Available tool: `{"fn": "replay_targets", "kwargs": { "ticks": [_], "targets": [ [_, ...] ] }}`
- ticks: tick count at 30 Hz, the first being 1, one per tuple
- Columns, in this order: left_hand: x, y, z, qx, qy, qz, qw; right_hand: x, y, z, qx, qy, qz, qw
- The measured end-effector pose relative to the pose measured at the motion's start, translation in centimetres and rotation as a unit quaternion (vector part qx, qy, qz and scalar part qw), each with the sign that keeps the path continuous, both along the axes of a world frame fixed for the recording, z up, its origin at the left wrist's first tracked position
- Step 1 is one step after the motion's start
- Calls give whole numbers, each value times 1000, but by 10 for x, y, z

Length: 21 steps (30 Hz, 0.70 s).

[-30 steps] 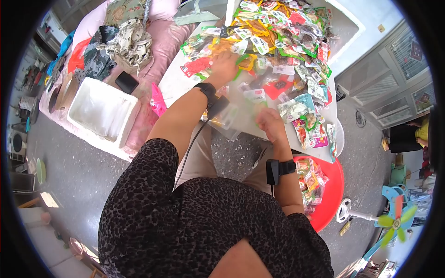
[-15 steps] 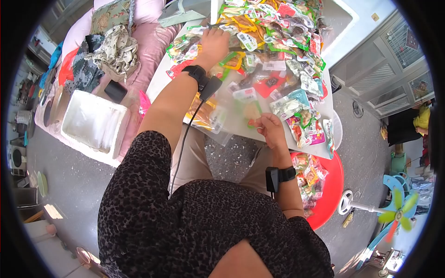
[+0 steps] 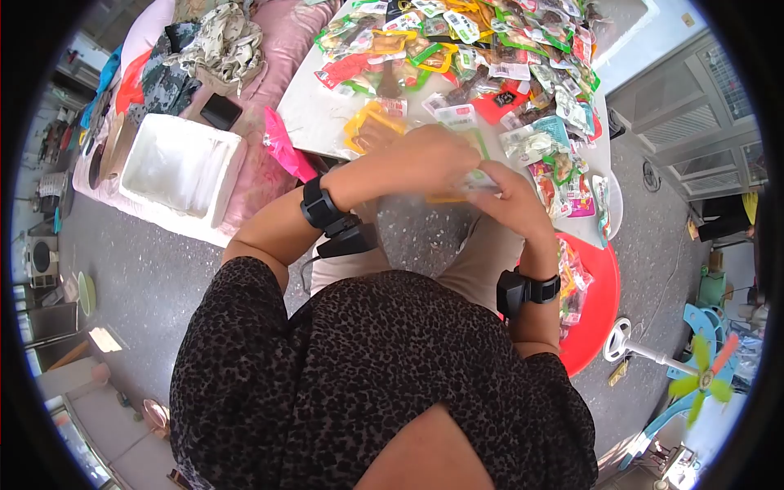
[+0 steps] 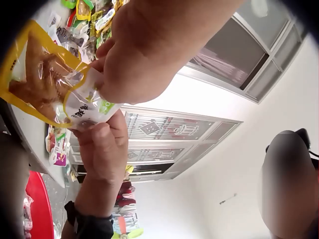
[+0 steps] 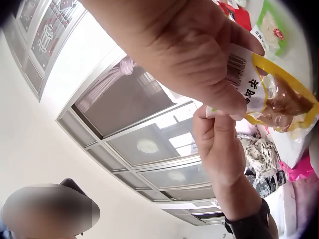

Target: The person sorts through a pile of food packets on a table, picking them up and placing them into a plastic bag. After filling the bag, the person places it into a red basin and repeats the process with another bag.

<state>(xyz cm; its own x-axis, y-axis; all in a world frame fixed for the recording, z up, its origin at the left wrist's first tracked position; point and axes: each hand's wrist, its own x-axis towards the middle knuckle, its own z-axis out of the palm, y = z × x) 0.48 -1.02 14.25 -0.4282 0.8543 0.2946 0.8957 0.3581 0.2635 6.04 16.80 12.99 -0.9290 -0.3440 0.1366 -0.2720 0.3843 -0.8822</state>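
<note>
White table at the person's 12 o'clock, and honestly you can barely see the far half of it under a heap of shiny sealed packets, edges in green, yellow, red and black, spilling round towards 1 o'clock. The near left part is bare pale top, with a yellow-edged packet lying near the left forearm, and a green-edged packet on the surface too. Right at the near edge, both hands are on one clear yellow-rimmed pouch with brown food inside: the left hand has fingers and thumb clamped on its white printed end, and the right hand pinches that same end, the two hands close together. Round the room: red basin at 2 o'clock with more packets in it, fan with green and orange blades at 3, grey panelled doors up at 2 beyond the table. Over at 10 there's a white foam box on a pink-covered bed, dark phone-like slab just beside it, crumpled camo clothing at 11, bright pink plastic by the table's side. Floor is speckled grey.
</note>
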Motion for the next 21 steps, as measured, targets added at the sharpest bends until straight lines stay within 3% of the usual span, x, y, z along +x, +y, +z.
{"fn": "replay_targets", "kwargs": {
  "ticks": [2,6,9,12,13,15,18,21],
  "targets": [
    [14,3,-11,22,-48,18,998,5,0,-7,71,-104,40,991],
    [32,7,-21,18,-85,-8,996,18,5,-21,92,-104,58,989],
    [38,9,-31,75,-103,-26,991,30,-2,-27,-7,-87,11,996],
    [35,11,-42,281,-147,92,944,34,15,-51,-106,-178,-23,978],
    [32,9,-46,285,-156,151,934,35,20,-58,-182,-195,-61,962],
    [25,-1,-56,288,-172,266,904,38,29,-69,-330,-222,-136,907],
    [30,-8,-79,178,-42,300,936,36,44,-79,-445,-209,-211,845],
    [37,-6,-87,69,-28,318,945,36,49,-89,-488,-218,-234,812]
  ]
}}
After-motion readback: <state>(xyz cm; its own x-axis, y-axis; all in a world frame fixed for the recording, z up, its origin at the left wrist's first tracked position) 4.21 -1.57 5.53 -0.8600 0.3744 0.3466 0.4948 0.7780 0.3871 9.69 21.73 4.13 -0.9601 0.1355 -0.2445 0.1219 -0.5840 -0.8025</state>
